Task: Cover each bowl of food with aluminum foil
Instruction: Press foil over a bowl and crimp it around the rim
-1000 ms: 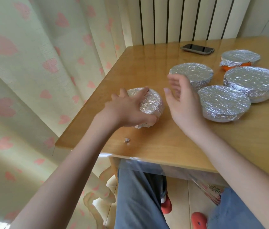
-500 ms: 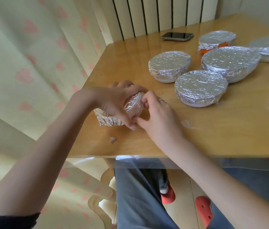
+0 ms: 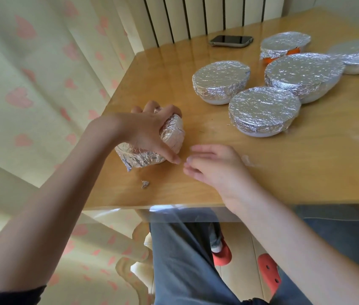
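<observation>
Half a second ago both hands pinched the foil together; now the right hand (image 3: 214, 167) has let go and slid back toward the table edge, leaving the small foil-wrapped bowl (image 3: 152, 146) to the left hand (image 3: 149, 128) alone. That bowl sits at the left centre of the frame, near the left side of the glossy wooden table (image 3: 196, 192), and it is tipped up on its side, so that its crinkled foil face turns toward the right. The left hand's fingers are curled over its top and its thumb reaches down across the near side, gripping it. The right hand hovers just to the right of the thumb tip, palm down, fingers loosely extended and holding nothing; whether its fingertips touch the table I cannot tell.

Judging by this, the crimping of this bowl's rim is about finished, and what remains is to set it back upright.

A tiny scrap of crumpled foil (image 3: 145, 184) lies on the table just below the bowl. In the upper right of the frame stand the other foil-covered bowls: a white one (image 3: 220, 84) nearest, another white one (image 3: 264, 111) in front of it, a larger one (image 3: 304, 74) behind, and an orange-sided one (image 3: 284, 47) farther back, with two more partly cut off at the right edge. All look already covered, so the task seems close to its end. A dark smartphone (image 3: 231, 40) lies at the top, by the far table edge.
</observation>
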Available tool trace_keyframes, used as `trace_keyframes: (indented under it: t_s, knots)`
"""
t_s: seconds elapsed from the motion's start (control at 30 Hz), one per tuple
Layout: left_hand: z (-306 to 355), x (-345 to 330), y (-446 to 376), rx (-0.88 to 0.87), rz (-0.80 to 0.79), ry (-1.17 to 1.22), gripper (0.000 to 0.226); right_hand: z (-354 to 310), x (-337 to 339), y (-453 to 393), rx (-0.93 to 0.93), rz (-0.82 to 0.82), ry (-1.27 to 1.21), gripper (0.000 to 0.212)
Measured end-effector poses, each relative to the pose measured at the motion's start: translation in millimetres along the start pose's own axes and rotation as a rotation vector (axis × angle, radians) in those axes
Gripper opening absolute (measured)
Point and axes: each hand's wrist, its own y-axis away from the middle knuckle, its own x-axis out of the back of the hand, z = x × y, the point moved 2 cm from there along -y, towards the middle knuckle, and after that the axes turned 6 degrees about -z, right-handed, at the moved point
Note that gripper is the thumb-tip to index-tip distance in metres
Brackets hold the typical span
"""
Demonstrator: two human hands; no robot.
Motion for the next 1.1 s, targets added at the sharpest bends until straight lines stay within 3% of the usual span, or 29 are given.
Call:
trace_keyframes:
  t_s: [0.1, 0.27, 0.43, 0.7, 0.9, 1.0, 1.1]
  knots:
    - [-3, 6, 6, -0.035, -0.109, -0.026, 0.139, -12, -5, -4, -0.188, -0.086, -0.323, 0.027]
    - [-10, 10, 7, -0.089, -0.139, -0.056, 0.139, -21, -10, -9, -0.319, -0.135, -0.515, 0.017]
    - [-11, 8, 2, -0.106, -0.112, -0.054, 0.133, -20, -7, -12, -0.352, -0.156, -0.516, 0.007]
    - [-10, 8, 4, -0.095, -0.102, -0.085, 0.13, -20, -5, -15, -0.343, -0.205, -0.409, 0.009]
    - [-10, 8, 4, -0.095, -0.105, -0.078, 0.13, -13, -19, -18, -0.165, -0.026, -0.485, 0.014]
    - [-10, 7, 5, -0.098, -0.099, -0.063, 0.127, -8, -26, -15, -0.023, 0.13, -0.339, 0.024]
    - [-9, 7, 5, -0.096, -0.084, -0.049, 0.121, -3, -25, -15, 0.115, 0.206, -0.136, 0.02]
